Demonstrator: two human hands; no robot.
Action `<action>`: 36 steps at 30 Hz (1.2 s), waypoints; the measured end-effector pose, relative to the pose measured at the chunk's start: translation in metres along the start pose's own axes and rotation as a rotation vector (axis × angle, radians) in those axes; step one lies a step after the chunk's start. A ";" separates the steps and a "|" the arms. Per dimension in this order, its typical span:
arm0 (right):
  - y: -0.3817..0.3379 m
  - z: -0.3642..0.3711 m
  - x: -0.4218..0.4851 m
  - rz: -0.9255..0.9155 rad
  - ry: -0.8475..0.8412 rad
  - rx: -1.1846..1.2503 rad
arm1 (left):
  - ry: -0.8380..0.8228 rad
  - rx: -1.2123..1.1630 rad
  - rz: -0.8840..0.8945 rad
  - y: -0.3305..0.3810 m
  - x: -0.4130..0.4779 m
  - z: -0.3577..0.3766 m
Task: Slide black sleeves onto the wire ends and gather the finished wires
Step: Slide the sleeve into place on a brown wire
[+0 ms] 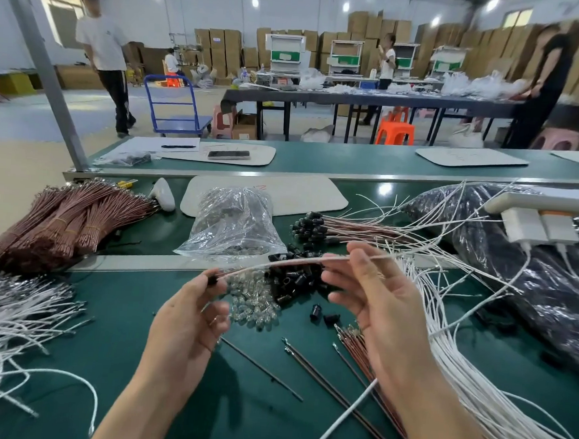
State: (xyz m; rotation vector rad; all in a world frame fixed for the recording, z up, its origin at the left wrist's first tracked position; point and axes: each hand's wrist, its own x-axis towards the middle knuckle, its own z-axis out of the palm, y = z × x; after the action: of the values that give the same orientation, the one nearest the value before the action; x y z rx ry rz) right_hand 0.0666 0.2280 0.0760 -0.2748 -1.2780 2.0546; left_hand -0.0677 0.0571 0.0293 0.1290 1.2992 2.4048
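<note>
1. The left hand point(187, 318) pinches a black sleeve point(212, 279) at the tip of a thin wire point(278, 262), just left of the pile of loose sleeves point(294, 279) on the green counter point(133, 311).
2. The right hand point(374, 312) pinches the same wire between thumb and fingers, over the pile's right edge.
3. Just behind the pile lie the finished wires point(318, 226), their ends capped in black.
4. A clear bag point(233, 226) sits behind and left of the pile, and small glass bulbs point(255, 307) crowd its left side.
</note>
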 end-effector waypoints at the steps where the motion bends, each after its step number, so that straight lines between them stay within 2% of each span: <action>1: -0.007 -0.001 0.005 -0.034 0.001 -0.041 | -0.047 0.047 0.018 0.000 0.000 0.000; 4: -0.025 -0.014 0.031 -0.100 0.046 -0.136 | -0.161 0.316 0.115 -0.001 0.008 0.012; 8: -0.044 -0.040 0.088 -0.024 0.138 0.001 | -0.246 0.783 0.365 -0.001 0.048 0.062; 11: -0.061 -0.050 0.132 0.092 0.165 0.085 | -0.235 0.908 0.513 -0.006 0.090 0.110; 13: -0.070 -0.055 0.152 0.206 0.160 -0.043 | -0.173 0.935 0.545 -0.011 0.118 0.138; 15: -0.072 -0.059 0.159 0.243 0.161 -0.342 | -0.141 1.029 0.529 -0.019 0.143 0.158; 17: -0.069 -0.059 0.156 0.178 0.194 -0.572 | -0.133 1.113 0.407 -0.028 0.166 0.167; 20: -0.058 -0.064 0.145 0.199 0.187 -0.587 | -0.088 1.057 0.127 -0.037 0.186 0.164; 22: -0.050 -0.067 0.139 0.226 0.187 -0.529 | -0.097 1.033 0.081 -0.039 0.187 0.155; 27: -0.030 -0.055 0.125 0.208 0.198 -0.525 | -0.173 1.055 0.132 -0.012 0.164 0.128; 30: -0.024 -0.043 0.117 0.075 0.204 -0.634 | -0.291 1.076 0.241 0.018 0.129 0.106; 33: -0.023 -0.030 0.102 -0.103 0.209 -0.685 | -0.402 1.202 0.361 0.034 0.082 0.068; 36: -0.014 -0.018 0.081 -0.141 0.184 -0.670 | -0.512 1.348 0.394 0.034 0.032 0.024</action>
State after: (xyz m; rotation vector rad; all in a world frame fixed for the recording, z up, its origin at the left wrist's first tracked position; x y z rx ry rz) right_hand 0.0223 0.2970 0.0926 -0.6357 -1.7745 1.3927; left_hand -0.1010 0.0721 0.0676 1.3243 2.4438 1.1156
